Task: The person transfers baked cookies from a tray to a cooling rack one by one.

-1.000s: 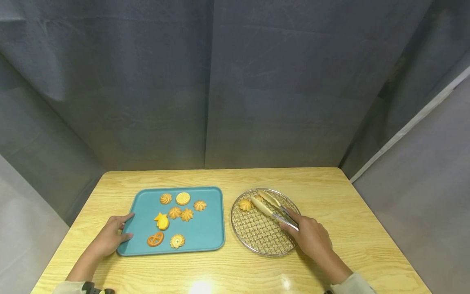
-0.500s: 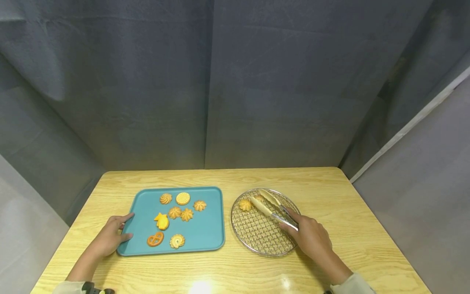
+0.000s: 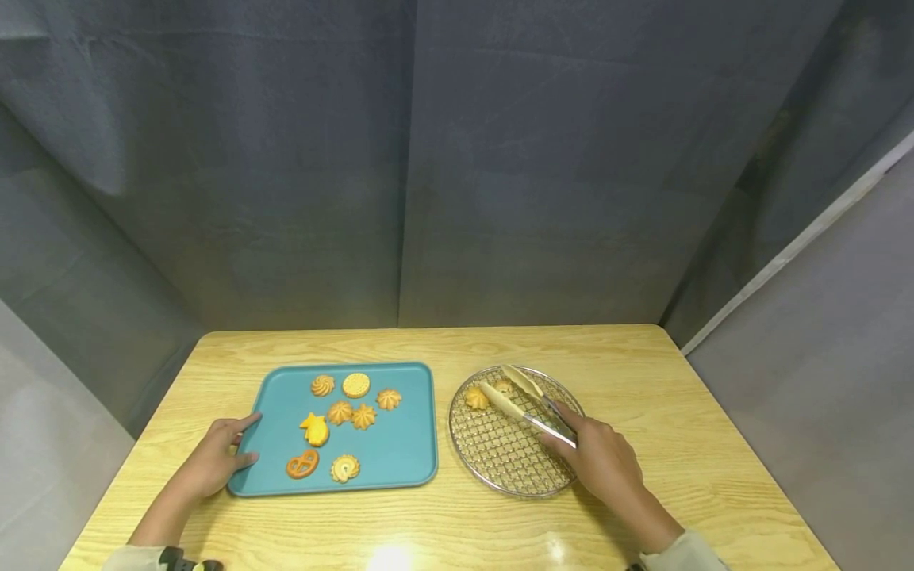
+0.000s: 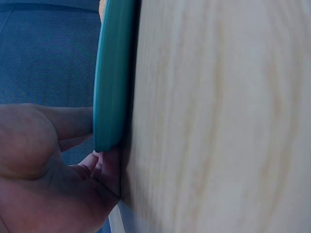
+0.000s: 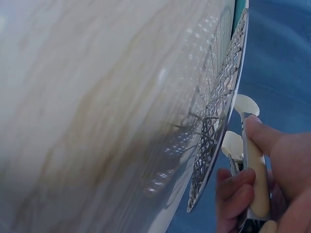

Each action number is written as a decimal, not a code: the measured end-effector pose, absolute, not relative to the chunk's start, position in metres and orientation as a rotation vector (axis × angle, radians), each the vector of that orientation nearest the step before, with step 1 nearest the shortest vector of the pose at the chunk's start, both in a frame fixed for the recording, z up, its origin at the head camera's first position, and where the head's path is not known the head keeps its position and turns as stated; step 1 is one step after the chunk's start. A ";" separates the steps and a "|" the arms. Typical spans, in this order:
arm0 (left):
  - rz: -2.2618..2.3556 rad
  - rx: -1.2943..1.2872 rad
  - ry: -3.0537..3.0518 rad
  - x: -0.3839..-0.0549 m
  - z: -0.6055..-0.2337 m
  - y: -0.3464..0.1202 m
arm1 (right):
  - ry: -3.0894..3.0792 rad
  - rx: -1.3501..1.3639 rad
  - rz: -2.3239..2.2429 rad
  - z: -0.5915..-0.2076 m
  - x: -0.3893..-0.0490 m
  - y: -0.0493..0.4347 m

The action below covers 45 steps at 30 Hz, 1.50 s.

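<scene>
My left hand point(image 3: 212, 458) grips the left edge of a blue-green tray point(image 3: 396, 456), thumb on its rim; in the left wrist view fingers reach beneath the rim point(image 4: 111, 97). Several cookies lie on the tray, among them a pretzel point(image 3: 302, 464) and a yellow fruit-shaped one point(image 3: 315, 430). My right hand point(image 3: 607, 458) holds metal tongs point(image 3: 503, 400) with cream tips over a round wire rack point(image 3: 500, 464). The tong arms stand apart, with a small cookie point(image 3: 504, 386) between them on the rack. A star-shaped cookie point(image 3: 477, 397) lies just left of the tips.
Tray and rack stand side by side on a light wooden table point(image 3: 443, 523), a narrow strip of wood between them. Grey curtains point(image 3: 400, 198) close off the back and sides. In the right wrist view the rack's rim is raised above the tabletop on thin wire legs point(image 5: 192, 126).
The tong tips have shifted slightly left and away from me, and more of the small cookie shows between the arms. My left hand and the tray have not moved.
</scene>
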<state>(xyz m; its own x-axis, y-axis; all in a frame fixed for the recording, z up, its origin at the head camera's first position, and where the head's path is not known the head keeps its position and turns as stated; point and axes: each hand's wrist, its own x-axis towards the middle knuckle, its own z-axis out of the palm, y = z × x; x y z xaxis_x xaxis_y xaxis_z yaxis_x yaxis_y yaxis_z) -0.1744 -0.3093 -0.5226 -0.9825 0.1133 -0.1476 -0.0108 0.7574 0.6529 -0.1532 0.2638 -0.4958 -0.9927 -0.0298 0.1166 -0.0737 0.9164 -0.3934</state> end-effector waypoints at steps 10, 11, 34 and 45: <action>1.041 0.096 2.779 -0.173 -0.524 -0.310 | -2.971 0.111 0.619 -0.497 -0.154 0.257; 1.043 0.095 2.778 -0.173 -0.524 -0.310 | -2.970 0.112 0.618 -0.497 -0.155 0.257; 1.026 0.102 2.794 -0.174 -0.524 -0.310 | -2.965 0.150 0.609 -0.494 -0.157 0.235; 1.030 0.102 2.795 -0.175 -0.526 -0.311 | -2.955 0.201 0.623 -0.494 -0.159 0.227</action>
<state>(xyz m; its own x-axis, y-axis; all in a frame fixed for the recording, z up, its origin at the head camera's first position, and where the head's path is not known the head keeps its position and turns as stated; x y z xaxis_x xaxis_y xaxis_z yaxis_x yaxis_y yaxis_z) -0.1749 -0.3106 -0.5257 -0.9847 0.1191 -0.1272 0.0081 0.7605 0.6493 -0.1589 0.2269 -0.4938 -0.9847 -0.1055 0.1388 -0.1525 0.9069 -0.3928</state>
